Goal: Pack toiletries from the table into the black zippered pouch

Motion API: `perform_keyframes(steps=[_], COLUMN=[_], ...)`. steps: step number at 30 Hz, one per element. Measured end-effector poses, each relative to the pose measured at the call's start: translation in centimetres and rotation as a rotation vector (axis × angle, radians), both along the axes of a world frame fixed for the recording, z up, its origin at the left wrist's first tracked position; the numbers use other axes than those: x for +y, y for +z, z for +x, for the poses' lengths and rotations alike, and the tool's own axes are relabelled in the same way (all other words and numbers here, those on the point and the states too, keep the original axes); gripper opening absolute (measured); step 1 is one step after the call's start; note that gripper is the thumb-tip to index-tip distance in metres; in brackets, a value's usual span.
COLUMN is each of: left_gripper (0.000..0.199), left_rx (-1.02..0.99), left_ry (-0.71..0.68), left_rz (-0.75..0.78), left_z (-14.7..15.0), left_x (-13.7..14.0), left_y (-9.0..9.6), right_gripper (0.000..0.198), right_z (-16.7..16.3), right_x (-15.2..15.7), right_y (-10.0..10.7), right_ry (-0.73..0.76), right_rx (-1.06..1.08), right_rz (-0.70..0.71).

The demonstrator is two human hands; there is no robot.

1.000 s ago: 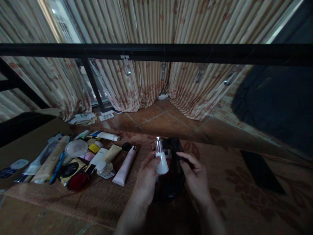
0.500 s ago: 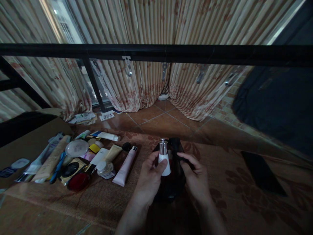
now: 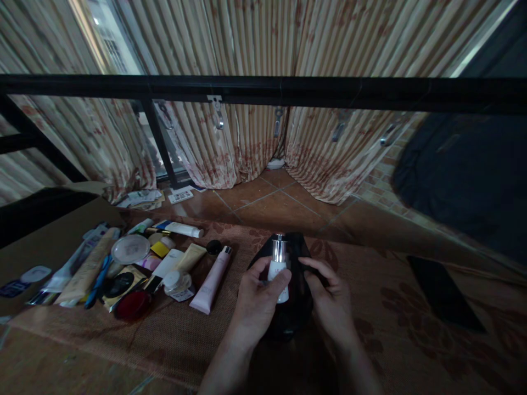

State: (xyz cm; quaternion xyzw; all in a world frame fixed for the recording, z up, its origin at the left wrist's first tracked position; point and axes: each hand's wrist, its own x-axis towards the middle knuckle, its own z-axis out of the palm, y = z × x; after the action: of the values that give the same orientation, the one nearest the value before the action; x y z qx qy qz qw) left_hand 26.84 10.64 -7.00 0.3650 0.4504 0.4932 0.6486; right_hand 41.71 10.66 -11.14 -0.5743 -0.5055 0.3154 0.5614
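Note:
My left hand (image 3: 261,291) grips a small white bottle (image 3: 278,269) with a shiny silver cap, thumb across its front and fingers behind. It is held nearly upright above a dark black bag (image 3: 290,321), which lies on the brown patterned cloth (image 3: 164,345). My right hand (image 3: 331,291) is at the bag's right side, thumb and index finger curled around its edge. The bag's inside is too dark to make out. A pale pink tube (image 3: 211,281) with a silver cap lies left of my left hand.
To the left lies a pile with a clear round container (image 3: 130,249), a red round case (image 3: 134,306), a small clear jar (image 3: 178,285) and several tubes. A cardboard box (image 3: 53,241) stands at far left. A black flat phone-like slab (image 3: 444,293) lies right. A black rail (image 3: 263,90) crosses ahead.
The white bottle has turned in my left hand, so lettering now shows on its front, and it has shifted slightly right. The bag's left side looks more spread out. My right hand stays put.

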Motion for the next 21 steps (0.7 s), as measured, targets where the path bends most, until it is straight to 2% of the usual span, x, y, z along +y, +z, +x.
perform_keyframes(steps=[6, 14, 21], left_gripper=[0.038, 0.032, 0.036], left_rx=[0.024, 0.112, 0.109], left_ry=[0.0, 0.03, 0.064], left_rz=[0.011, 0.023, 0.008], left_z=[-0.04, -0.12, -0.17], left_x=[0.03, -0.14, 0.06], left_y=[-0.15, 0.71, 0.25], right_gripper=[0.024, 0.023, 0.024], right_z=[0.07, 0.09, -0.03], right_x=[0.07, 0.09, 0.04], right_y=[-0.37, -0.1, -0.01], right_ry=[0.01, 0.015, 0.002], right_rx=[0.013, -0.001, -0.015], right_rz=[-0.011, -0.005, 0.005])
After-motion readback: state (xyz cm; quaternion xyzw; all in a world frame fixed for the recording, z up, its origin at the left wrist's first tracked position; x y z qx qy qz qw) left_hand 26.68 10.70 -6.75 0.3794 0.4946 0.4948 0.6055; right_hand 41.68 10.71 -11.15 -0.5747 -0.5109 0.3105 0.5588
